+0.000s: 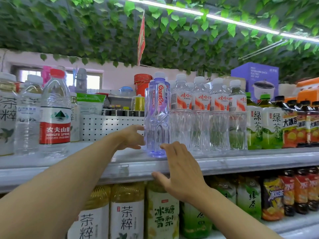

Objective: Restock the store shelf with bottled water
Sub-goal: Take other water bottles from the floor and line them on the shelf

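Observation:
A tall purple-tinted water bottle [157, 116] with a pale cap stands upright on the top shelf [241, 159], near its front edge. My left hand [131, 138] reaches in from the left, and its loosely spread fingertips touch the bottle's lower left side. In front of the shelf edge my right hand [179, 167] hangs with straight fingers. Its fingertips are just at the bottle's base and hold nothing. A row of clear water bottles with orange-and-white labels [200, 114] stands right beside the purple bottle.
A red-labelled water bottle [55, 114] and other bottles stand at the shelf's left, leaving a gap with a white perforated back panel [110, 126]. Green tea bottles [269, 123] and dark drinks fill the right. The lower shelf holds tea and juice bottles [126, 213].

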A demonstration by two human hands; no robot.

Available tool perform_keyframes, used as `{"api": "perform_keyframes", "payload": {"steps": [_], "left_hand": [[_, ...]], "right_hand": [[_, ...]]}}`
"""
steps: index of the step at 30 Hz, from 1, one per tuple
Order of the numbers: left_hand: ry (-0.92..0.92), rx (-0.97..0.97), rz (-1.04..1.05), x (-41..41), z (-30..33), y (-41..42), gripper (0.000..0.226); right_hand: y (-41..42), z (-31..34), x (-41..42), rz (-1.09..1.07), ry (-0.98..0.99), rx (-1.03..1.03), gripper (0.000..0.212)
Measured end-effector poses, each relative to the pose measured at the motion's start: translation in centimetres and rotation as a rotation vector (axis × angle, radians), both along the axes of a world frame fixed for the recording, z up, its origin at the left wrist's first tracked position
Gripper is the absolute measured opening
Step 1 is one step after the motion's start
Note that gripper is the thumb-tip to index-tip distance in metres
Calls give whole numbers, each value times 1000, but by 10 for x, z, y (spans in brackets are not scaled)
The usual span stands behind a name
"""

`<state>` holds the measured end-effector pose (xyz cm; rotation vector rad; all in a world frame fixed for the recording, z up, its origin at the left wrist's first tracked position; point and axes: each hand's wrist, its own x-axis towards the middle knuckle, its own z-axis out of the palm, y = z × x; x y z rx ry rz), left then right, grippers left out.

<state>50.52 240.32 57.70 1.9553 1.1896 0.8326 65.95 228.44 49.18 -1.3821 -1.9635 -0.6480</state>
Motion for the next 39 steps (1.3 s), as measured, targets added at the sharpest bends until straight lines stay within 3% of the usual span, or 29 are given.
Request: {"api": "perform_keyframes", "payload": {"steps": [4,8,14,18,28,36,39], "left_hand": [[23,133,138,-15,3,-27,61],[-119,300,173,-35,-2,-80,42],[-118,493,257,-74,-53,-160,29],[-68,370,253,-109,-117,-193,28],[170,-243,426,-207,-315,-248,30],[238,-547,671,-218,-452,-310,45],[225,-641,745,-219,-502,-335,40]], "right_hand": [[-9,-4,-6,-22,65,-24,64],[-26,-16,-25,-20,96,17,63],[-60,-52,-72,65,75,-61,67],[-77,-101,-101,142,79,-196,66],[-89,-259,-142,296,-17,-584,68],[-95,-392,-152,458,-118,-925,68],[-104,-440,-156,478,-150,-1028,65]]}}
